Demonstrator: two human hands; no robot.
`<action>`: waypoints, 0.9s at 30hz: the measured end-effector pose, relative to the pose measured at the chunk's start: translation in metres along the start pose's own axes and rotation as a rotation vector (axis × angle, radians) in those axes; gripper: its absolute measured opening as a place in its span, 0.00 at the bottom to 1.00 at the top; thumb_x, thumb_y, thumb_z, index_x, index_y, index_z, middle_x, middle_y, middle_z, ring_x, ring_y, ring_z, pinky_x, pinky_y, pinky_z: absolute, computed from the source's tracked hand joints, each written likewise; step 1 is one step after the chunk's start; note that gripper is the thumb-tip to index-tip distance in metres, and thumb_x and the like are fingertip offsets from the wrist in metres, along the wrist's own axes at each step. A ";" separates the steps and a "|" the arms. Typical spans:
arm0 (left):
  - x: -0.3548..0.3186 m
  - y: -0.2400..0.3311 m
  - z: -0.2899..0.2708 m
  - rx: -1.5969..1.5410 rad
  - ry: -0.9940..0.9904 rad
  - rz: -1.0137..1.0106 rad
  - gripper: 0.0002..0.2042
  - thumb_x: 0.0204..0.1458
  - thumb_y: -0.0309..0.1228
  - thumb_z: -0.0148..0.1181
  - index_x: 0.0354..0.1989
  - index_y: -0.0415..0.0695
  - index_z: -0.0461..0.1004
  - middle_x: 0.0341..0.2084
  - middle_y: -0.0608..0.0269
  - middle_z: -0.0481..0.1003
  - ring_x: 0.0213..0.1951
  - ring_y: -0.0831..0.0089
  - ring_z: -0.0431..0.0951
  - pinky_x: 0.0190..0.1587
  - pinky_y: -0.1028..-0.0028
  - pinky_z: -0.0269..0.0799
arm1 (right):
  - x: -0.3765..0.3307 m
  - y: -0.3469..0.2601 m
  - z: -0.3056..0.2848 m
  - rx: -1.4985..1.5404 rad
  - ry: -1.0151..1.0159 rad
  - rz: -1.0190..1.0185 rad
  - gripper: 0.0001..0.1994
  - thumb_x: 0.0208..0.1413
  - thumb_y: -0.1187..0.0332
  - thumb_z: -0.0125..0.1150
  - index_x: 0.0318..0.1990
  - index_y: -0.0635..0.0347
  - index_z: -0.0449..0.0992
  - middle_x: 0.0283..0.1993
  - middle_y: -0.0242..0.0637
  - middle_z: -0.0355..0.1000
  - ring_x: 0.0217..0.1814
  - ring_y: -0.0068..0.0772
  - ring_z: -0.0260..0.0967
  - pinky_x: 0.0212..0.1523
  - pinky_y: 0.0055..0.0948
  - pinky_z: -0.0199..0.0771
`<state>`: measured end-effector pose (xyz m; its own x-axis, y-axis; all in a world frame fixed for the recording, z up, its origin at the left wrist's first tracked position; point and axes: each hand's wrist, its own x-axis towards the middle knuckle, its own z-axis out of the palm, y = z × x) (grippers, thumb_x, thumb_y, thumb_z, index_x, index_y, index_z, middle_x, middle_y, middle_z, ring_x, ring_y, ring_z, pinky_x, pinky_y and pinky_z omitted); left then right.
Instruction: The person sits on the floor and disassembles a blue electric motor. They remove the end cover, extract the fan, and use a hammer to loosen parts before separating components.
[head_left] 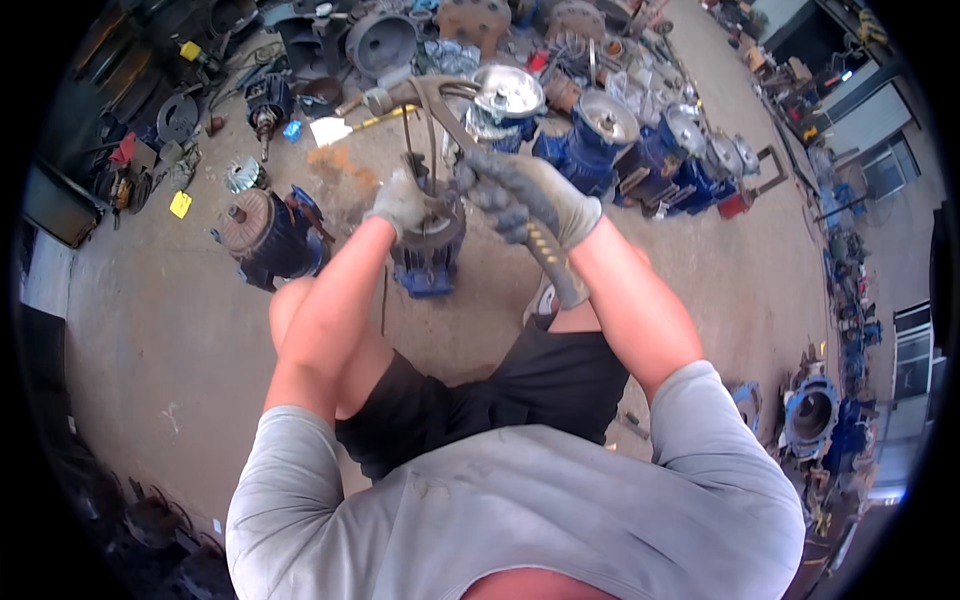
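My right hand (525, 195), in a grey-coated work glove, is wrapped round the yellow-and-dark handle of a claw hammer (455, 125). The hammer is raised and slanted, its head up to the left. Below it a blue motor (428, 262) stands upright on the floor between my legs. My left hand (400, 203), in a pale dirty glove, is closed at the motor's top round a thin metal bar (407, 140) that sticks up past the fingers. Its lower end is hidden by the glove and the motor's rim.
Another blue motor with a rusty round top (255, 225) stands at the left. Beyond the hammer, several blue motors (590, 150) with silver covers form a row. Metal castings (380, 45) crowd the far side. Brown dust (345, 170) lies on the concrete floor (190, 330).
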<state>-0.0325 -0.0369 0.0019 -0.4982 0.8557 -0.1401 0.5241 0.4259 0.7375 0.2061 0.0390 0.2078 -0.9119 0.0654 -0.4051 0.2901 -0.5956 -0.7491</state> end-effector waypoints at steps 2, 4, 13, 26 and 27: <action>-0.008 0.022 -0.002 -0.049 0.068 0.168 0.48 0.39 0.35 0.86 0.69 0.37 0.62 0.58 0.46 0.78 0.60 0.54 0.79 0.62 0.62 0.76 | -0.002 0.003 -0.011 0.161 -0.096 -0.023 0.18 0.79 0.53 0.46 0.48 0.58 0.75 0.24 0.19 0.62 0.13 0.09 0.53 0.11 0.14 0.53; -0.014 0.031 -0.014 -0.113 0.073 0.241 0.51 0.39 0.35 0.86 0.71 0.36 0.60 0.59 0.47 0.77 0.61 0.55 0.78 0.64 0.63 0.74 | -0.006 -0.002 -0.011 0.075 -0.060 -0.032 0.18 0.79 0.54 0.45 0.50 0.60 0.75 0.24 0.20 0.62 0.14 0.09 0.54 0.10 0.14 0.55; -0.021 0.048 -0.025 0.035 0.131 0.246 0.46 0.39 0.39 0.85 0.67 0.37 0.67 0.58 0.45 0.79 0.61 0.53 0.79 0.64 0.64 0.75 | -0.002 0.017 -0.027 -0.195 0.081 -0.143 0.20 0.77 0.54 0.51 0.54 0.63 0.78 0.27 0.24 0.69 0.19 0.19 0.65 0.19 0.21 0.67; -0.021 0.044 -0.022 -0.019 0.262 0.198 0.40 0.39 0.43 0.85 0.58 0.37 0.72 0.50 0.46 0.80 0.53 0.56 0.82 0.57 0.62 0.77 | -0.023 -0.016 -0.005 0.001 0.024 -0.101 0.14 0.77 0.58 0.51 0.50 0.58 0.76 0.27 0.23 0.69 0.19 0.16 0.64 0.18 0.21 0.64; -0.016 0.043 -0.023 -0.021 0.255 0.207 0.42 0.37 0.41 0.86 0.60 0.38 0.71 0.50 0.47 0.80 0.54 0.58 0.82 0.58 0.63 0.77 | -0.022 -0.010 -0.010 0.007 0.019 -0.093 0.14 0.77 0.58 0.51 0.50 0.58 0.76 0.27 0.22 0.68 0.18 0.15 0.62 0.17 0.21 0.63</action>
<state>-0.0176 -0.0391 0.0513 -0.5406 0.8213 0.1824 0.6197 0.2421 0.7466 0.2259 0.0515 0.2190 -0.9292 0.1362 -0.3435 0.2018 -0.5919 -0.7804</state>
